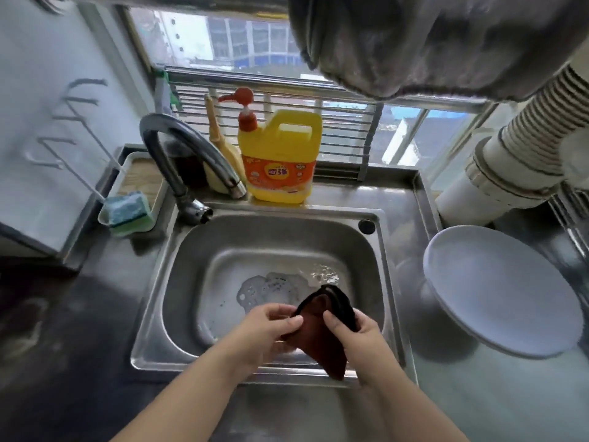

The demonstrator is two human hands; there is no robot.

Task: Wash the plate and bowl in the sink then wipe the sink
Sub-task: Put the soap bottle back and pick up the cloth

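**Cloth in both hands over the basin**

Holding a dark brown cloth (322, 327) above the near side of the sink (280, 231), the person pinches it from both sides: the left hand (271, 327) has thumb and fingers closed on its left edge, and the right hand (353, 333) is curled round its right fold. The cloth hangs limp, one corner drooping over the sink's front rim. It looks soft, light and probably wet, so bunching it in one palm should suit wiping the steel better than this fingertip hold. Suds lie around the drain. The white plate (500, 291) rests upside down on the counter to the right, apparently on top of something; I cannot make out the bowl. A yellow detergent bottle (280, 157) stands behind the sink beside the tap (188, 154).
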